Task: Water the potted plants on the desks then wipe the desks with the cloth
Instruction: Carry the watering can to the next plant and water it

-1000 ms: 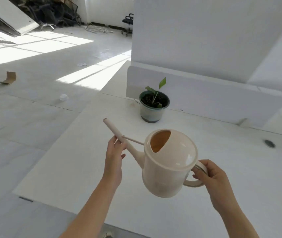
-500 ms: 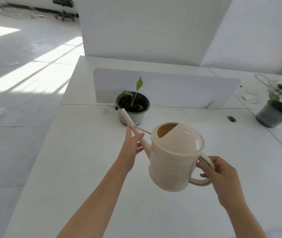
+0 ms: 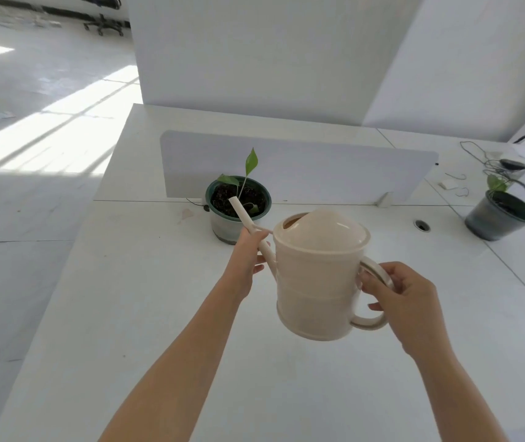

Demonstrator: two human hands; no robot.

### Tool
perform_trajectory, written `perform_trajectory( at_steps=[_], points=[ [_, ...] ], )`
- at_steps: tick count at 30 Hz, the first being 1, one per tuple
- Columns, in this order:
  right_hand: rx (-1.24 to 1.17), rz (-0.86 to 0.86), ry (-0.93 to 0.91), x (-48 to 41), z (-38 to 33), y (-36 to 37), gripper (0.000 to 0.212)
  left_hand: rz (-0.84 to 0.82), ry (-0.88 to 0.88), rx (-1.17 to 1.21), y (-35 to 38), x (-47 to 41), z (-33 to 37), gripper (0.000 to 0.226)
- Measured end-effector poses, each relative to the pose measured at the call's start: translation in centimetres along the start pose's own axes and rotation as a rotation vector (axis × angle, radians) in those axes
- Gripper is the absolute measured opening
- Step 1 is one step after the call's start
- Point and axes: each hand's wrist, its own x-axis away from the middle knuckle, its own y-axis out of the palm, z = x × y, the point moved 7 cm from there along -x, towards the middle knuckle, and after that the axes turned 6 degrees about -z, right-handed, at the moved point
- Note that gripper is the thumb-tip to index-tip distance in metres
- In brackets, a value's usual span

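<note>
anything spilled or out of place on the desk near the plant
A faint stain marks the desk just left of the green pot; wet or dry, I cannot tell. Loose cables sprawl on the far right desk. No water shows at the spout of the watering can.

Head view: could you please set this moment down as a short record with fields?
Tool: cream watering can, held above the desk
Right hand: grips the can's handle
Left hand: holds the spout partway along
Spout tip: lies in this view over the soil of the green-rimmed pot; no water stream visible
Other plant: dark pot at the far right of the desk, untouched
Behind the near pot: grey divider panel
</note>
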Motion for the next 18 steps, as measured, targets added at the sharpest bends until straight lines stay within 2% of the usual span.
perform_trajectory(
  at_steps=[6, 12, 18],
  points=[
    [0.057, -0.019, -0.017, -1.4, -1.8, 1.2, 0.008, 0.024, -0.004, 0.027, -0.7, -1.4, 0.2, 0.041],
    [0.083, -0.002, -0.039, -2.5, -3.0, 2.1, 0.012, 0.047, -0.025, 0.053, -1.6, -2.8, 0.3, 0.022],
    [0.122, 0.026, -0.05, -2.8, -3.7, 1.6, 0.017, 0.008, -0.04, 0.055, -0.7, -3.9, -0.1, 0.014]
  ],
)
